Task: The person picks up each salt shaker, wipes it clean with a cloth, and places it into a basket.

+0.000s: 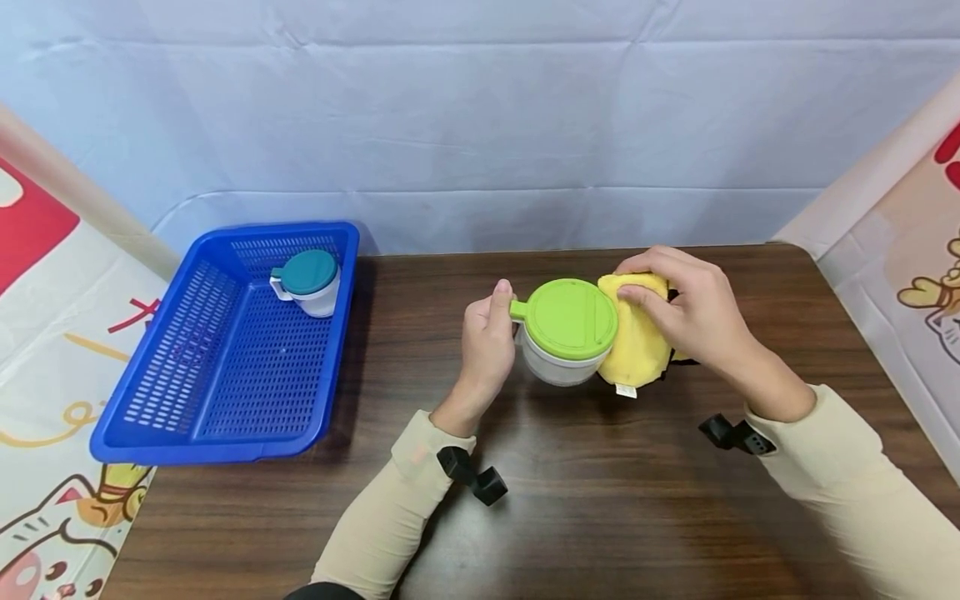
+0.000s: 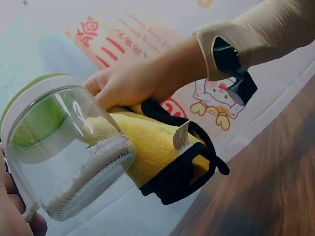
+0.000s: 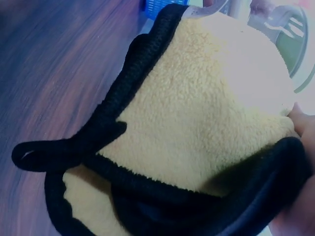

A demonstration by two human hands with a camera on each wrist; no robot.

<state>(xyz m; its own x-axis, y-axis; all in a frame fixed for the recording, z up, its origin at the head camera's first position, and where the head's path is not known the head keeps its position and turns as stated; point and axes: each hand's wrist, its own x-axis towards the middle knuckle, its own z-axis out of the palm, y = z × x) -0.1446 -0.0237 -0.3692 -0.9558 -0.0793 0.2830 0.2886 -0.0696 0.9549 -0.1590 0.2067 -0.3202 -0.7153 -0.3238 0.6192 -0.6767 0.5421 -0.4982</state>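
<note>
My left hand (image 1: 486,350) grips the handle of a clear glass seasoning jar (image 2: 69,147) with a light green lid (image 1: 570,318). The jar is held above the table, and in the left wrist view it looks tilted with its ribbed base showing. A yellow cloth (image 1: 636,333) with black edging and a small white tag is pinched in my right hand (image 1: 693,312). The cloth (image 3: 197,108) is folded and touches the jar's side. Part of the right hand's fingers is hidden behind the cloth.
On the left stands a blue plastic basket (image 1: 258,404) with perforated walls. Inside it, near the back right corner, sits another jar with a teal lid (image 1: 309,272). Dark wood table (image 1: 600,508) lies beneath, with a pale cloth backdrop (image 1: 480,142) behind.
</note>
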